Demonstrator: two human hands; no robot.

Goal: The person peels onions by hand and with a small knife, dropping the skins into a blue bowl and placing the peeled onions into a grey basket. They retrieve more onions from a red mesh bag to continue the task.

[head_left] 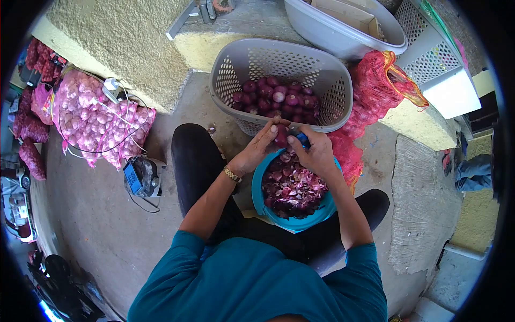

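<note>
Between my hands, over the near rim of the grey basket, is a red onion. My left hand is closed around its left side. My right hand is closed on a small blue tool held against the onion's right side; its blade is too small to make out. Just below my hands, a turquoise bucket between my legs holds onion skins. Beyond them the grey perforated basket contains many red onions.
Red mesh sacks lie right of the basket. Behind stands a large grey tub, beside a white crate. At left are a pink net sack of bulbs and a scale with a cord. Another person's leg shows at far right.
</note>
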